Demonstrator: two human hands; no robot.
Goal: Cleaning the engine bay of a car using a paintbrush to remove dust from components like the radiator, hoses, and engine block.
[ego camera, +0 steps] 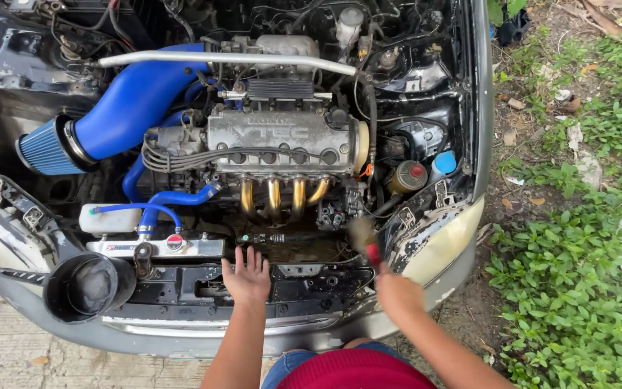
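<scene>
Outdoors by weeds (577, 288), left hand (248, 277) splayed over engine bay (282, 144); right hand (395, 292) grips brush (363, 238).

place: outdoor car repair spot | cues: open engine bay (282, 144), weeds (577, 288), dirt ground (534, 144)

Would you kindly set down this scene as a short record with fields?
Setting: open engine bay of a car, seen from above at the front.
Left hand: open, fingers spread, resting on the front crossmember.
Right hand: closed on a red-handled tool, its tip blurred, pointing into the bay.
Nearby parts: blue intake pipe with cone filter, four gold header pipes, radiator with red cap.
Surroundings: green plants to the right of the car, concrete at lower left.
</scene>
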